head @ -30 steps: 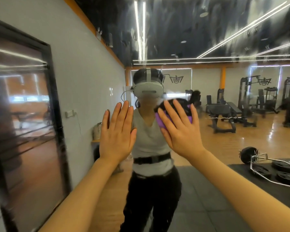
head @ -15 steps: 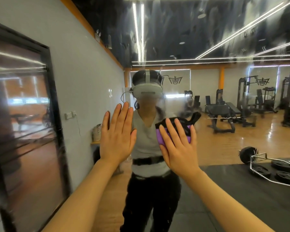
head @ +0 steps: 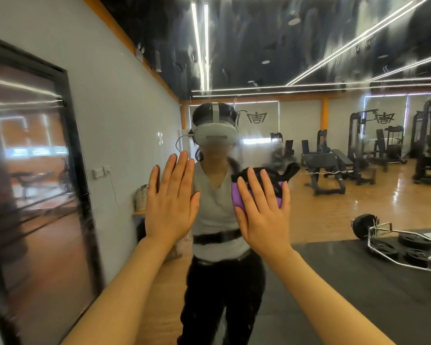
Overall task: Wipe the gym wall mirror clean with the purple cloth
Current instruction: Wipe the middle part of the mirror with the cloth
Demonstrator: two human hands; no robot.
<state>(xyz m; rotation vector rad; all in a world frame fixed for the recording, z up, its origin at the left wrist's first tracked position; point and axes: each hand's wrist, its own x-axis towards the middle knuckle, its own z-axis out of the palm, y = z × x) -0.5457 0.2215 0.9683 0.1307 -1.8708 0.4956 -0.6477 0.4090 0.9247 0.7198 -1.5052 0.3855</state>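
The gym wall mirror (head: 321, 58) fills nearly the whole view and shows streaks and smears across its upper part. My right hand (head: 264, 215) lies flat with straight, spread fingers and presses the purple cloth (head: 237, 195) against the glass at chest height; the cloth has a black edge that sticks out above and to the right of my fingers. Most of the cloth is hidden under my palm. My left hand (head: 171, 202) rests flat on the mirror just left of it, fingers straight and together, holding nothing.
The mirror reflects a person wearing a white headset (head: 215, 135), weight machines (head: 383, 145) and a barbell with plates (head: 396, 242) on a black mat at the right. A dark-framed glass door (head: 35, 195) stands at the left.
My right hand has slid the cloth down the glass, from head height to chest height of the reflection. My left hand has stayed in place.
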